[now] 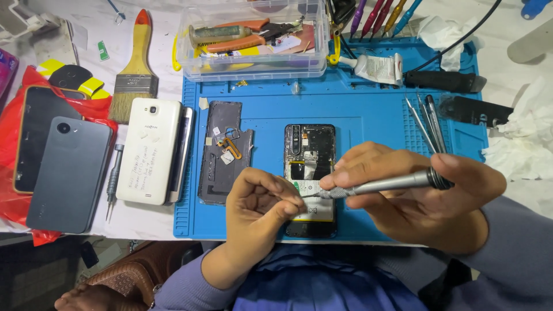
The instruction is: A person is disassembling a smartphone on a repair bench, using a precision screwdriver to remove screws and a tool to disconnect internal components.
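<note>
On a blue work mat (368,109) lies an opened phone (310,173), its back off and circuit boards bare. The right hand (420,198) grips a metal screwdriver (374,185) over it; the left hand (259,204) pinches the tip, fingers closed. The removed back cover (224,152) lies just left of the phone.

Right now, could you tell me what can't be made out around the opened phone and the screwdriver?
All in the head view:
- Screwdriver tip: hidden between left hand fingertips and right hand.
- Opened phone, lower half: covered by both hands.
- Any screw being held: too small to see.
- Clear plastic box contents: blurred through its walls, cut off by the top edge.
</note>
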